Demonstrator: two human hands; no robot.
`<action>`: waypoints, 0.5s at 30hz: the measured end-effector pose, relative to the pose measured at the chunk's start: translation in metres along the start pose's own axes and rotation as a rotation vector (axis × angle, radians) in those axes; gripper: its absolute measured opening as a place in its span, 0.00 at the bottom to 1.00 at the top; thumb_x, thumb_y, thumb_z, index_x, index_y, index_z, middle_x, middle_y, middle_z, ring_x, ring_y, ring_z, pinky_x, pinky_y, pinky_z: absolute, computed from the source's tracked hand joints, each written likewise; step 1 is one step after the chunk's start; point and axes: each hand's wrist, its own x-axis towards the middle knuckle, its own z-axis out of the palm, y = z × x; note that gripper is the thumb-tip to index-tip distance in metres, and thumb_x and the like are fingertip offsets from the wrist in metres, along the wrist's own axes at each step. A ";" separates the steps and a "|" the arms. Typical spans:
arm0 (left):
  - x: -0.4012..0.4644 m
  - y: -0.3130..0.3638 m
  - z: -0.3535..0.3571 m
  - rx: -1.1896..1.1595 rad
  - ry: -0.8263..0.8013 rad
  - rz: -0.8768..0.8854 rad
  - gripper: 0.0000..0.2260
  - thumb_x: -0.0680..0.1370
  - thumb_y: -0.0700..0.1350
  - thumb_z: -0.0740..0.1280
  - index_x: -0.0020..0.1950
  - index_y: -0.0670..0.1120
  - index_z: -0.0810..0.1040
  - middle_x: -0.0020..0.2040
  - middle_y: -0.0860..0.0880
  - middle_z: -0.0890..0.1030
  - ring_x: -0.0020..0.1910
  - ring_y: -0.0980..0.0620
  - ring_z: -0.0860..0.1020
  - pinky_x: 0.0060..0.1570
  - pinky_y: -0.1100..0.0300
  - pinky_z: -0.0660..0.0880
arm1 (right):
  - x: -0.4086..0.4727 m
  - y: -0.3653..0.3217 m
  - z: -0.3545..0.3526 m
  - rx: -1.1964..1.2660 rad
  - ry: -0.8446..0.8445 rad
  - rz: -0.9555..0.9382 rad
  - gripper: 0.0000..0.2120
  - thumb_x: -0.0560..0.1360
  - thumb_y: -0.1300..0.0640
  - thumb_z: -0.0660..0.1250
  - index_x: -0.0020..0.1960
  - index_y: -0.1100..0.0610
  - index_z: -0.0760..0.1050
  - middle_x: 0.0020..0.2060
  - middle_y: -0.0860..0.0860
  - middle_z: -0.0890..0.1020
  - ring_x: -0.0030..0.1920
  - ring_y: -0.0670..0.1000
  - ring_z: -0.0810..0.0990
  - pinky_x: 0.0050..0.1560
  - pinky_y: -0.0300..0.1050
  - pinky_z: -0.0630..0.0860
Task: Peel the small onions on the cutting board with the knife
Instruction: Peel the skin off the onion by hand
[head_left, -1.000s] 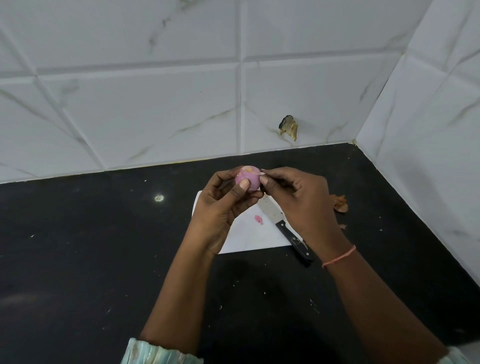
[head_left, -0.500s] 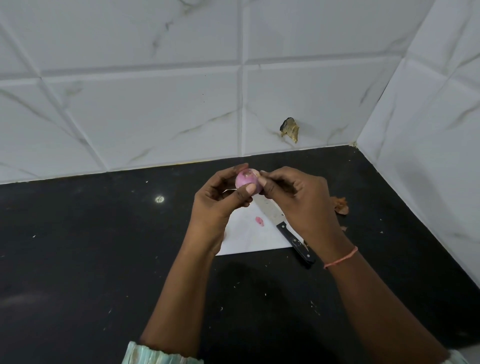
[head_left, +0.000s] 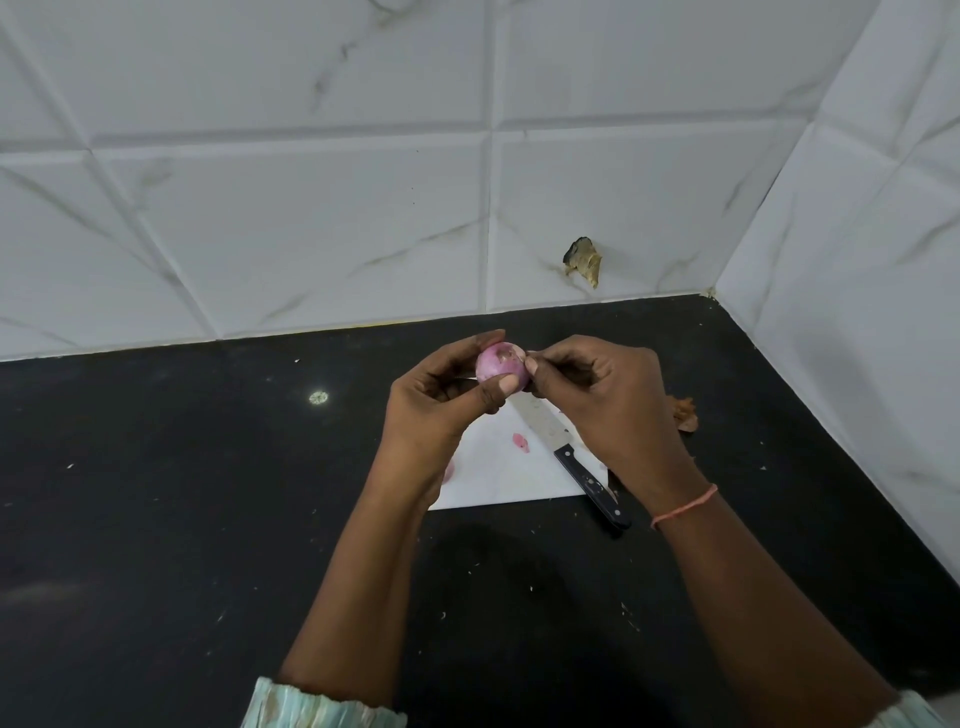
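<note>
On the black counter the white cutting board lies under both hands, with the knife resting untouched across its right part. Above the board, the left hand grips the small onion between thumb and fingers. The right hand pinches at the onion's right side. Behind the board stands the tiled wall.

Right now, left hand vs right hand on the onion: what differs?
The left hand cradles the small onion, thumb across its front; the right hand only pinches at its top edge, picking skin. The right wrist wears an orange thread; the left is bare. Neither holds the knife.
</note>
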 end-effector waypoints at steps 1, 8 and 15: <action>0.000 0.000 0.000 -0.005 -0.004 -0.001 0.18 0.72 0.35 0.75 0.60 0.46 0.82 0.53 0.49 0.86 0.51 0.53 0.83 0.45 0.63 0.79 | 0.000 0.000 0.000 0.008 0.011 -0.003 0.04 0.75 0.60 0.72 0.48 0.59 0.84 0.39 0.50 0.86 0.41 0.46 0.84 0.45 0.46 0.82; 0.000 -0.001 -0.001 -0.027 0.000 -0.023 0.18 0.73 0.36 0.74 0.62 0.46 0.82 0.55 0.47 0.85 0.52 0.50 0.82 0.45 0.63 0.79 | -0.004 -0.003 0.008 0.027 0.076 0.073 0.05 0.75 0.59 0.72 0.48 0.59 0.83 0.40 0.50 0.86 0.40 0.45 0.84 0.45 0.45 0.83; 0.001 0.001 -0.003 -0.070 0.007 -0.034 0.17 0.73 0.35 0.74 0.61 0.47 0.82 0.54 0.47 0.86 0.50 0.53 0.83 0.45 0.63 0.78 | -0.005 -0.005 0.009 0.220 0.010 0.146 0.09 0.80 0.57 0.65 0.58 0.58 0.78 0.46 0.49 0.83 0.44 0.46 0.84 0.43 0.42 0.83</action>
